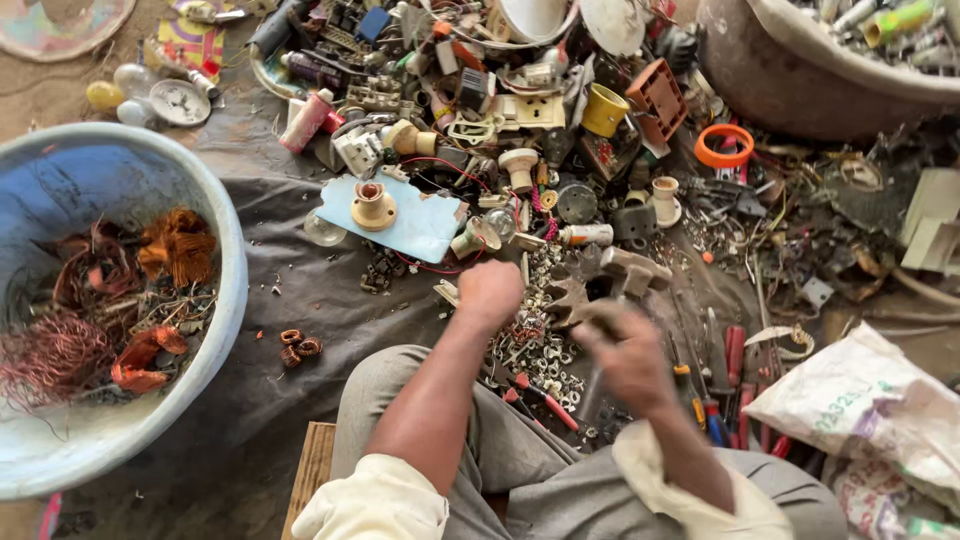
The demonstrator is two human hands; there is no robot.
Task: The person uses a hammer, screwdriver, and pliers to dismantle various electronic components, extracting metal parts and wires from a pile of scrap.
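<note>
Hammer [615, 290]: raised over the scrap heap, handle clenched in the right hand [632, 362], head blurred above a small part. Left hand [490, 292]: closed, seemingly pinning that part down; contents hidden. Surroundings: screwdrivers [725, 385] beside, blue basin [215, 200] of copper wire [60, 350] well apart.

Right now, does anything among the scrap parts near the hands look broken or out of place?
Yes. A pale blue plastic plate with a torn, jagged edge lies above the left hand, a beige lamp socket standing on it. The right hand grips a grey metal hammer, blurred.
</note>
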